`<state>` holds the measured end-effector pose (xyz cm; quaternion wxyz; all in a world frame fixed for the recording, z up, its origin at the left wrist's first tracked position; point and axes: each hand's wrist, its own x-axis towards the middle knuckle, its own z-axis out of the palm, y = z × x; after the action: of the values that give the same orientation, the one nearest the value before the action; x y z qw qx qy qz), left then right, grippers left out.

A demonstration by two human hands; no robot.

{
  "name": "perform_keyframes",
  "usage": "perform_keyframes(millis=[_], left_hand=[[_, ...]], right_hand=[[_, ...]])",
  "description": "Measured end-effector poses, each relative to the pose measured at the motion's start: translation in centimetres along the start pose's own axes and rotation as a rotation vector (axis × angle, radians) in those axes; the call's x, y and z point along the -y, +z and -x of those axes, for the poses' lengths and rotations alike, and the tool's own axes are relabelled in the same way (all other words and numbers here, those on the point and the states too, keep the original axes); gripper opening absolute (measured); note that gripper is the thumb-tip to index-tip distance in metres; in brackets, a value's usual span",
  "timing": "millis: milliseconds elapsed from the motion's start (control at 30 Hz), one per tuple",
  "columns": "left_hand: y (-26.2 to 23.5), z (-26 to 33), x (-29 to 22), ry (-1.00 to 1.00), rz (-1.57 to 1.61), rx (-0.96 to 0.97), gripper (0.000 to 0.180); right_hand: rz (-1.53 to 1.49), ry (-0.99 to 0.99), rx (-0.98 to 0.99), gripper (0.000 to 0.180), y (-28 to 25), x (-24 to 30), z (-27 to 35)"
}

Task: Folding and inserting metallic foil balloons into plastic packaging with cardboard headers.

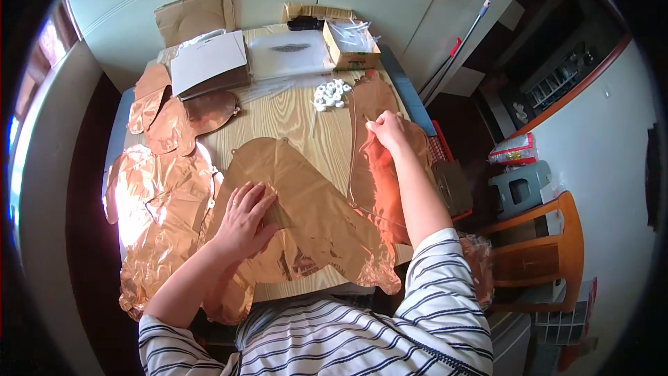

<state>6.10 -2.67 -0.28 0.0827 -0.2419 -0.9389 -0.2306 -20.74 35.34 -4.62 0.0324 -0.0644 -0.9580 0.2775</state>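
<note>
A wood-grain table [282,113] fills mid-frame: copper foil sheets [296,181] sprawl left, centre and right, white rings [330,95] cluster upper centre, pale cards [209,63] upper left, an open box [356,62] top centre.

1. A white top [313,334] with thin dark stripes is worn, seen along the lower edge of the frame.
2. The left sleeve [174,345], lower left, is ended near the elbow; the right sleeve [445,271], lower right, is ended likewise.
3. The front is crossed at lower right by a dark, braided-looking line [445,361].
4. What looks like a thin ring [235,205] is worn on the left hand [245,223].
</note>
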Motion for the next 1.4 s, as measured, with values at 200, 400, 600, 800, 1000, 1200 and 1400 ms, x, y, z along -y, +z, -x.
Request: perform_keyframes(millis=[200,400,600,800,1000,1200,1400], left_hand=[[-0.8,-4.0,0.3,0.054,0.086,-0.01,0.053],[0.5,-10.1,-0.1,0.161,0.113,-0.036,0.045],[3.7,-16.5,-0.6,0.149,0.267,0.034,0.041],[10.1,-26.1,-2.0,0.305,-0.03,-0.018,0.05],[10.9,-26.1,-2.7,0.183,-0.185,0.29,0.095],[9.2,-24.6,-3.6,0.185,-0.207,0.323,0.116],[9.5,-24.7,-3.8,0.189,-0.247,0.344,0.119]], right_hand=[[0.168,-0.091,-0.223,0.039,-0.3,4.5,3.7],[-0.017,-0.045,-0.073,0.032,1.7,0.8,-0.3],[-0.121,-0.122,-0.086,0.023,0.0,1.4,1.6],[-0.4,-0.369,-0.114,0.02,-1.6,0.4,2.6],[-0.69,-0.308,-0.468,0.021,-9.1,-2.3,7.8],[-0.775,0.02,-1.057,0.046,-22.0,-10.6,14.5],[-1.011,-0.007,-1.131,0.05,-36.2,-18.2,17.1]])
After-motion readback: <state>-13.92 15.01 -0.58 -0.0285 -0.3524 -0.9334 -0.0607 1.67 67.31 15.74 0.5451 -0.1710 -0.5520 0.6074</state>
